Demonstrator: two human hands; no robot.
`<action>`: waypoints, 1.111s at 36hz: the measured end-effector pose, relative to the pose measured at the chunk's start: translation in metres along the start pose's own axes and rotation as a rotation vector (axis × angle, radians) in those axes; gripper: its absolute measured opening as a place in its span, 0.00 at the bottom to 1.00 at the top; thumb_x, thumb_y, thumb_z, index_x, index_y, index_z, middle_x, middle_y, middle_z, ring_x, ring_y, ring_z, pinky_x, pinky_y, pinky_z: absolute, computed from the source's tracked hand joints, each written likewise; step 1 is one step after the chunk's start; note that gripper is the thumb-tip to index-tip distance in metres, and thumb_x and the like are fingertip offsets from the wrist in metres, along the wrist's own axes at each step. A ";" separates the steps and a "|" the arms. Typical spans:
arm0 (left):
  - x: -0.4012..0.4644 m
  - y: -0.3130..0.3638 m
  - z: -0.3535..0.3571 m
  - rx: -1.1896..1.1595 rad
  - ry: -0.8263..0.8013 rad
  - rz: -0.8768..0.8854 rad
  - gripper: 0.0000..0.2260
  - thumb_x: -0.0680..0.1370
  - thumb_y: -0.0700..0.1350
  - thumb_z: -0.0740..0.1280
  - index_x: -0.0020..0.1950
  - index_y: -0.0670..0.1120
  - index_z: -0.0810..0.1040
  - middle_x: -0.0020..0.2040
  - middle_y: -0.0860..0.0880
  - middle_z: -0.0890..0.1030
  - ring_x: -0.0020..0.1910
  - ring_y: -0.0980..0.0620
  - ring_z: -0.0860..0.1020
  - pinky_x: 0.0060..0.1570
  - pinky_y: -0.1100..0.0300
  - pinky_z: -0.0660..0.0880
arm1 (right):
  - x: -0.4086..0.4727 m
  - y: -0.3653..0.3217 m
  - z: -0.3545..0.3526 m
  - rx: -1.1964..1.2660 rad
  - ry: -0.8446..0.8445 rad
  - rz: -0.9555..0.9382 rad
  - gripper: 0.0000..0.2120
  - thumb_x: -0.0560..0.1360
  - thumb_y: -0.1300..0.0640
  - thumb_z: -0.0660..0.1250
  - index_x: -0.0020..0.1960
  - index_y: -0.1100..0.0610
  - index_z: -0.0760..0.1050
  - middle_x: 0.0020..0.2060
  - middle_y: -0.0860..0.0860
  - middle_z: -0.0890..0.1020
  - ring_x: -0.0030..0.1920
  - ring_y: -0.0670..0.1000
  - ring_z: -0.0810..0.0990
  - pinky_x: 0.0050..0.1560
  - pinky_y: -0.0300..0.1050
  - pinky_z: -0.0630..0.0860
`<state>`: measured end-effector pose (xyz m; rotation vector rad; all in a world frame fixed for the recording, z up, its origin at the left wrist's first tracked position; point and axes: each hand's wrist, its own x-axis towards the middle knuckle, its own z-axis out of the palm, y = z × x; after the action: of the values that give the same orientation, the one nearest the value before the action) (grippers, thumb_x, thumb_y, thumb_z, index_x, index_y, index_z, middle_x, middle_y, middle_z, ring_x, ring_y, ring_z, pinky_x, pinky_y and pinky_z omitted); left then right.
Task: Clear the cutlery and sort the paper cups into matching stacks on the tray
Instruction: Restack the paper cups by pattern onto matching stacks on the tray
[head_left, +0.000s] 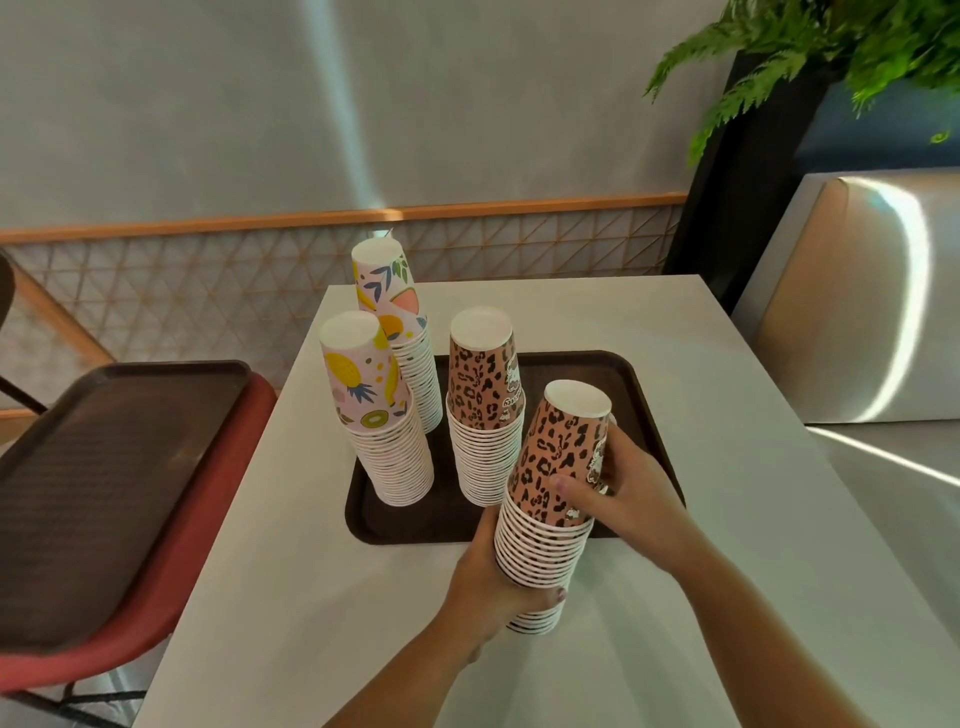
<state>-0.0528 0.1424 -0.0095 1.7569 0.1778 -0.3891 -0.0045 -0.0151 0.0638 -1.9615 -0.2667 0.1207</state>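
1. Left hand (485, 577) fingers curl around the low part of the leopard stack (550, 499); right hand (631, 491) grips its top cup.
2. Beyond the fingers, three sorted stacks stand on the tray (644, 410) (no cutlery visible).
3. Remaining, apparently: seat this stack.

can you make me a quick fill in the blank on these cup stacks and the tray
1. The number of cup stacks standing on the tray on the table is ____.
2. The held stack has a ____ print.
3. The left hand grips the held stack near its ____.
4. The spare tray lies on a ____ chair.

Missing words: three; leopard; bottom; red
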 end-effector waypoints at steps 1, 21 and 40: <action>0.000 0.001 0.000 0.006 0.002 -0.002 0.43 0.56 0.48 0.80 0.64 0.69 0.61 0.63 0.61 0.74 0.64 0.56 0.71 0.64 0.48 0.73 | 0.000 0.000 0.000 0.005 0.012 -0.005 0.25 0.69 0.53 0.73 0.59 0.41 0.63 0.50 0.35 0.76 0.51 0.36 0.77 0.49 0.30 0.75; -0.004 0.004 -0.005 0.011 0.040 -0.004 0.37 0.61 0.41 0.80 0.57 0.68 0.64 0.59 0.60 0.76 0.61 0.56 0.73 0.62 0.54 0.73 | 0.011 -0.021 -0.012 0.059 -0.007 -0.012 0.29 0.64 0.46 0.72 0.62 0.43 0.66 0.53 0.38 0.79 0.52 0.37 0.79 0.47 0.31 0.75; -0.004 0.002 -0.003 0.009 0.021 0.011 0.40 0.58 0.44 0.80 0.61 0.68 0.64 0.60 0.59 0.77 0.62 0.55 0.74 0.63 0.50 0.74 | 0.014 -0.030 -0.013 0.172 0.237 -0.063 0.18 0.72 0.58 0.68 0.58 0.48 0.68 0.48 0.40 0.79 0.50 0.41 0.79 0.46 0.36 0.77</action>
<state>-0.0549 0.1456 -0.0059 1.7709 0.1815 -0.3642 0.0079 -0.0119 0.0971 -1.7748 -0.1561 -0.1257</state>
